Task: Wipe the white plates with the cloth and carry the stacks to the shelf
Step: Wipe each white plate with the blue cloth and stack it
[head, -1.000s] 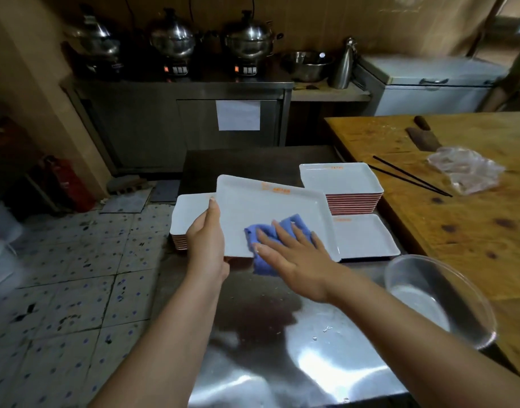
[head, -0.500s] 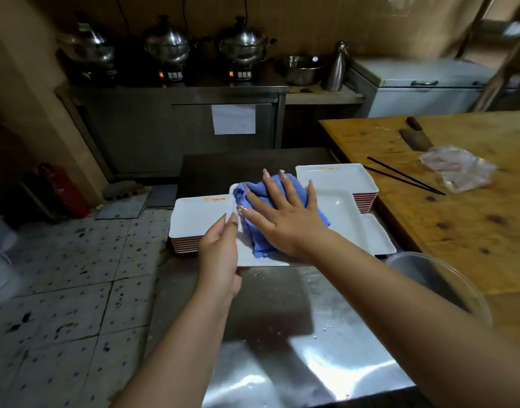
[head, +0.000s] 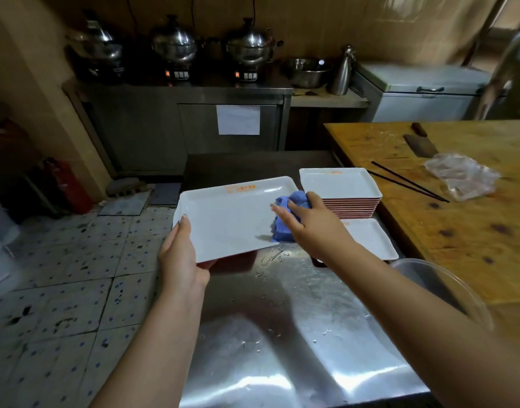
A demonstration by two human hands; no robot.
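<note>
Left hand grips the near-left edge of a white rectangular plate, held tilted above the steel counter. Right hand clutches the blue cloth against its right end. Risk: one-edge grip; a hard wipe could lever the plate free.

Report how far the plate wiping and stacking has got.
Done: cannot tell which plates are already wiped. In hand: the left hand holds a white plate while the right hand presses the blue cloth on it. Left: the tall stack and the plate nearer you sit on the steel table, not yet carried to the shelf.
</note>
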